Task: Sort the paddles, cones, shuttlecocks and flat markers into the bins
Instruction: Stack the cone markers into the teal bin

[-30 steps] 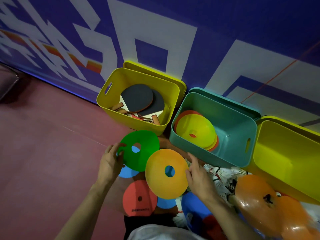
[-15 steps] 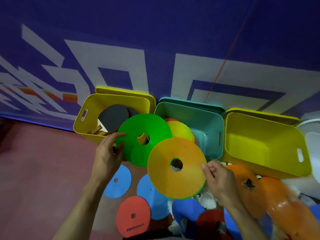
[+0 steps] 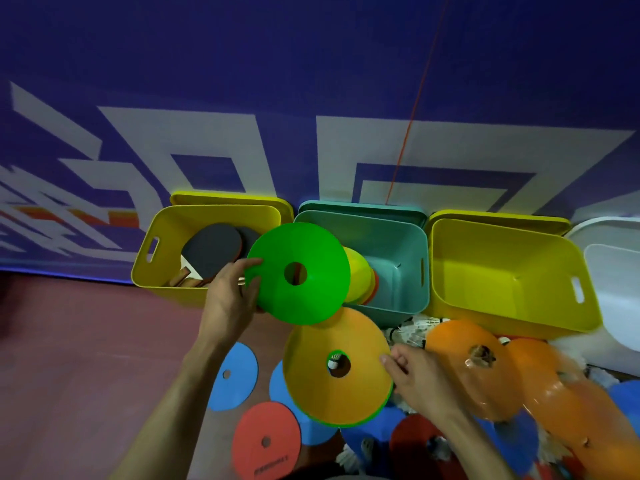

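I see the green cone held up in the air at the near-left corner of the teal bin, its wide face turned toward me and overlapping the bin's left wall. My left hand grips its left rim, thumb on the front face, fingers curled behind. Inside the teal bin, just right of the green cone, sits a yellow cone stacked on what looks like an orange one; the stack is mostly hidden, so I can't count it.

Below the teal bin, my right hand pinches the right edge of an orange-yellow cone; a thin green rim shows under it, possibly a second cone nested beneath.

Left of the teal bin stands a yellow bin holding dark-faced paddles. Right of it is another yellow bin, and beyond that a white bin.

On the floor in front of the teal bin lie blue flat markers, a red flat marker, white shuttlecocks and more orange cones, blurred toward the right.
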